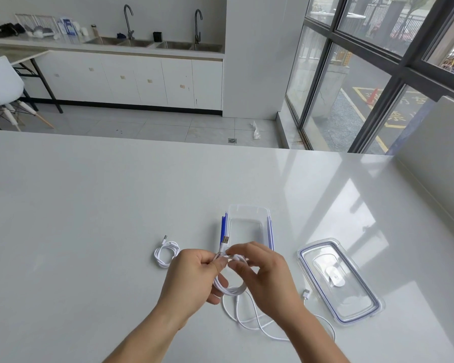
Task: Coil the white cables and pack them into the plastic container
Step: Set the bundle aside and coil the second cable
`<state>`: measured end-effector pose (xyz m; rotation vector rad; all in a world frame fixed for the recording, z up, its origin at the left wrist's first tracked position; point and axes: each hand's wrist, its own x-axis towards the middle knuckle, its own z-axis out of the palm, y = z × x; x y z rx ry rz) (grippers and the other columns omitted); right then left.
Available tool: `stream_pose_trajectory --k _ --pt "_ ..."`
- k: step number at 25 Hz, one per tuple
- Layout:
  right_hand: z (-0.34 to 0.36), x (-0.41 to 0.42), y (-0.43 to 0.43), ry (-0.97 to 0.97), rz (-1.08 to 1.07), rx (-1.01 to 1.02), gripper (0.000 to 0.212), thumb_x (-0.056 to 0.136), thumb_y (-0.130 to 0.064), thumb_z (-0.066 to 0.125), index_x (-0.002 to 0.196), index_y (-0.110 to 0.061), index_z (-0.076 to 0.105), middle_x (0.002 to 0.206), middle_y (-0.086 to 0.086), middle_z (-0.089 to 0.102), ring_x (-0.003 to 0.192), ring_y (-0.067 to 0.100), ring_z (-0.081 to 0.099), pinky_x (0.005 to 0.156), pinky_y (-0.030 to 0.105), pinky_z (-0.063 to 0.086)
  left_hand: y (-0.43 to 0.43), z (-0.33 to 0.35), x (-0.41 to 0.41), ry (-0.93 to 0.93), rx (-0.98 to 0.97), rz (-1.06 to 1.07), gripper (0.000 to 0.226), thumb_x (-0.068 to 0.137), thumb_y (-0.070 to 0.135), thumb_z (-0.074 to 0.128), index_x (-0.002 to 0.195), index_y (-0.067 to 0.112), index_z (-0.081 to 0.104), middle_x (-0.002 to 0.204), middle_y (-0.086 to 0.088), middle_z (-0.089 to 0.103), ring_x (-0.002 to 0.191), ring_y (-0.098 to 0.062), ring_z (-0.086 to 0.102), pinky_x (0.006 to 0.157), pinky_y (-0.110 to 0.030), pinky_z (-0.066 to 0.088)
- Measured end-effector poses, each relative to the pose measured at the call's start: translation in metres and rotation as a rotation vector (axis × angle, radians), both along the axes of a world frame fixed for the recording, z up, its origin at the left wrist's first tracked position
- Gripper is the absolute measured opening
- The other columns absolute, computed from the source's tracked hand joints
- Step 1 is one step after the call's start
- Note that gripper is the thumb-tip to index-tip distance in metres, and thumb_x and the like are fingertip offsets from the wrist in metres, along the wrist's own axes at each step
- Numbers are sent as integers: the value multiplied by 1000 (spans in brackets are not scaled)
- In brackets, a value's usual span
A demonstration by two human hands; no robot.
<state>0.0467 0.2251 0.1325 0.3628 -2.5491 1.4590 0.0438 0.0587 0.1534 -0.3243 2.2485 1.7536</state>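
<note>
My left hand (192, 276) pinches a partly coiled white cable (231, 289) just above the table, its USB plug sticking up past my fingers. My right hand (265, 273) grips the same cable at the top of the loop. The cable's loose tail (257, 323) trails over the table toward me, and its small plug lies near the lid. A second white cable (165, 254), coiled, lies to the left of my hands. The clear plastic container (247, 213) with blue side clips stands open just beyond my hands, with nothing visible inside.
The container's clear lid (338, 281) lies flat on the white table (89, 218) to the right of my hands. A low white wall (435, 158) rises at the table's right edge. Beyond the far edge are floor, cabinets and sinks.
</note>
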Motion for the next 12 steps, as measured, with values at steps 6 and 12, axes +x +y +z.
stream_pose_trajectory --k 6,12 --pt "5 8 -8 39 -214 -564 20 82 -6 78 87 -26 79 95 1 76 90 14 72 77 21 53 2 -5 1 30 -5 51 23 94 17 66 73 9 73 55 -8 70 46 -25 67 46 -35 59" --pt "4 -3 -2 -265 -259 -724 21 87 -1 74 88 -21 80 87 9 80 79 19 75 72 31 59 -1 -6 0 235 -265 -97 18 95 20 63 78 17 68 69 1 74 53 -4 67 46 -20 54"
